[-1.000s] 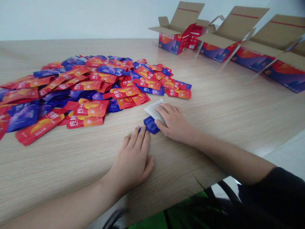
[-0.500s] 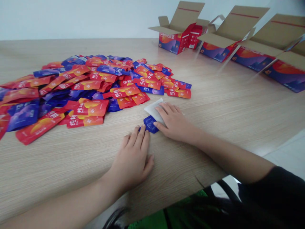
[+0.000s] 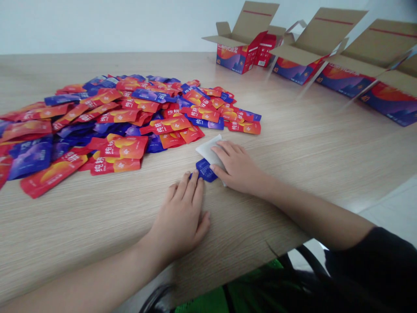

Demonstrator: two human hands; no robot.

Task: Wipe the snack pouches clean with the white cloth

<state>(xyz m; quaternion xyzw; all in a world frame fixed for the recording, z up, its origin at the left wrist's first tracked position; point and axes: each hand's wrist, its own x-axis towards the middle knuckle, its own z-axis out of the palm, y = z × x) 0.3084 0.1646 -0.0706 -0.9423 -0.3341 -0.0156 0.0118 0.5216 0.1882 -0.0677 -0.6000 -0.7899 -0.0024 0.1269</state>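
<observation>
My left hand (image 3: 182, 217) lies flat on the wooden table (image 3: 293, 143), fingers stretched out, fingertips touching a small blue packet (image 3: 204, 169). My right hand (image 3: 237, 167) rests palm down with fingers spread on a white sachet (image 3: 208, 148) and on the edge of the blue packet. Just beyond both hands spreads a big heap of red-orange and blue packets (image 3: 124, 117).
Several open cardboard boxes with red and blue printed sides (image 3: 243, 48) (image 3: 302, 65) (image 3: 368, 82) stand along the far right of the table. The table's near edge runs diagonally under my right forearm, with a dark sleeve and green cloth below.
</observation>
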